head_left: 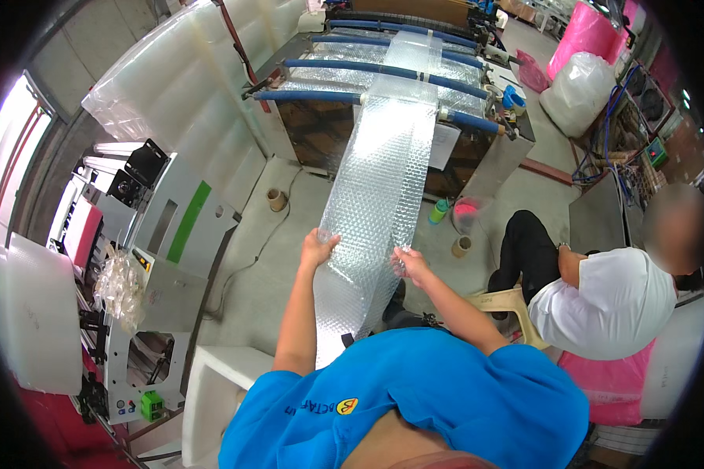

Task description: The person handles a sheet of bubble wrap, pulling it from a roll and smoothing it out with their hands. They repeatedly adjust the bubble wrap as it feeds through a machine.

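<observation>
A long strip of clear bubble wrap [375,168] hangs from the blue rollers [344,64] of a machine and runs down to my lap. My left hand [317,247] is closed on its left edge, thumb on top. On the opposite edge, my right hand [409,266] pinches the film between thumb and fingers. Between my hands the strip lies fairly flat, with bright glare on its upper part. Its near end disappears in front of my blue shirt [414,383].
Right of me a person in a white shirt [602,301] sits on a beige plastic chair [512,305]. A grey machine [152,289] stands at left. A green bottle [439,211], a pink-filled container [465,215] and cardboard cores [276,200] stand on the floor, with a cable [256,254].
</observation>
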`<state>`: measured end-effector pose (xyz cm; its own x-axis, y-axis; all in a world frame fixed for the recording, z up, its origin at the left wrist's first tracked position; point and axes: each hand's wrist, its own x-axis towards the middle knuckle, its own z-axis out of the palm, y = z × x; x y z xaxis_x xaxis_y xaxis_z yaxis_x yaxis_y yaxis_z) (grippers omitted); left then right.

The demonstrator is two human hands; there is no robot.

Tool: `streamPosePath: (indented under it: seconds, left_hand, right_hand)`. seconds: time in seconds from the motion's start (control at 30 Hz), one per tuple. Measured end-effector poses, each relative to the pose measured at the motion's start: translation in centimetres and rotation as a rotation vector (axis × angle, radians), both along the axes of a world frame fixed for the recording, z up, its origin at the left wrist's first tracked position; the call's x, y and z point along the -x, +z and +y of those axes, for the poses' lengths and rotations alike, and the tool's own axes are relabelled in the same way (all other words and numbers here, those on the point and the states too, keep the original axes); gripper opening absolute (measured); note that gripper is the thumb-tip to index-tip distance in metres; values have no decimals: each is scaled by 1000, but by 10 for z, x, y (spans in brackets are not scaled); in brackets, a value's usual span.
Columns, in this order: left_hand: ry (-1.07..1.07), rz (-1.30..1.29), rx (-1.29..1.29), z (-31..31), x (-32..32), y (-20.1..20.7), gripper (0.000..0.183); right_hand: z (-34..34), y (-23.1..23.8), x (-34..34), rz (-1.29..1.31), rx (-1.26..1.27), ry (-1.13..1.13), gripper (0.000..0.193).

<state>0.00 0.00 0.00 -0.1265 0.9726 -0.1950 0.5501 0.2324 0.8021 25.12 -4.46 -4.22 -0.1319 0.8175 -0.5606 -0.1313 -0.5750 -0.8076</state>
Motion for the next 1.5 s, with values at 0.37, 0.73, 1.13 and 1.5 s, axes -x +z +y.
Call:
streamPosePath:
  seconds: [0.37, 0.73, 1.13, 1.5]
  left_hand:
    - [-10, -83, 61, -2, 9, -27, 39]
    - [-37, 47, 175, 17, 4, -90, 45]
    - [-47, -161, 293, 39, -1, -160, 48]
    - [-84, 16, 404, 88, -28, -185, 44]
  right_hand:
    - [-9, -2, 5, -91, -35, -32, 28]
    - [17, -42, -15, -261, 116, 140, 22]
    - [43, -100, -31, -368, 66, 330, 19]
    - [80, -133, -42, -520, 13, 464, 20]
